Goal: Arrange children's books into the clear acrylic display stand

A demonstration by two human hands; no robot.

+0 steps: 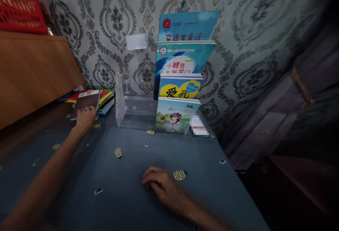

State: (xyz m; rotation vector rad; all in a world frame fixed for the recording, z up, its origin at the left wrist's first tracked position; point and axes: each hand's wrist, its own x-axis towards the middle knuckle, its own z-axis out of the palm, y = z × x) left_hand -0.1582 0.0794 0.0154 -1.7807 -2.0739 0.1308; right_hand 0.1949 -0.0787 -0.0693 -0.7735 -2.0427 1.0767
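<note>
At the left, my left hand (86, 118) has its fingers closed on a dark-covered book (85, 101), on top of a pile of books (107, 102) with bright edges. My right hand (162, 185) rests low over the table, fingers curled together and nothing visible in them. Beyond it stands a clear acrylic book rack (120, 100) with stepped rows. Its right side holds upright books: a green picture book (174, 116) in front, then a blue-and-yellow book (180, 87), a teal book (185, 58) and a tall blue book (189, 24). Bare acrylic shows in the rack's left half.
The table (127, 178) has a blue cover with pineapple prints. A wooden cabinet (34, 75) bearing a red plastic basket (22, 6) borders the left. Patterned wallpaper backs the rack, with a white switch plate (136, 42). A tied curtain (278, 111) hangs at the right.
</note>
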